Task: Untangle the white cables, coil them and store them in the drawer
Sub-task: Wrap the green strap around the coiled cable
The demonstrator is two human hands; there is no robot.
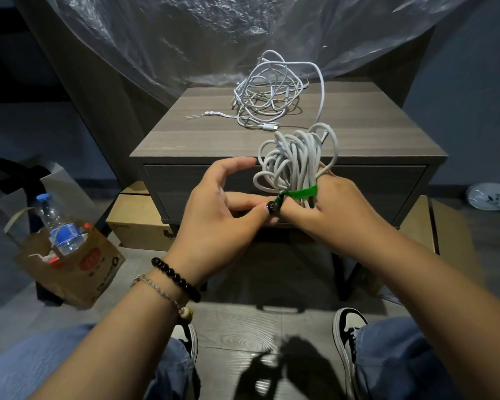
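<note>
My right hand (338,209) grips a coiled white cable (293,160) held up in front of the nightstand's drawer (185,180), which is closed. A green strap (300,192) wraps the bottom of the coil. My left hand (223,203) pinches the strap's end between thumb and finger, its other fingers spread. One strand runs from the coil back to a tangled pile of white cables (267,96) lying on the nightstand top (202,131), with a plug end near the front of the pile.
Clear plastic sheeting (214,33) hangs behind the nightstand. A paper bag (70,267) with a water bottle (59,223) stands on the floor at left, cardboard boxes (136,223) sit beside and under the nightstand, and my shoes (347,327) are below.
</note>
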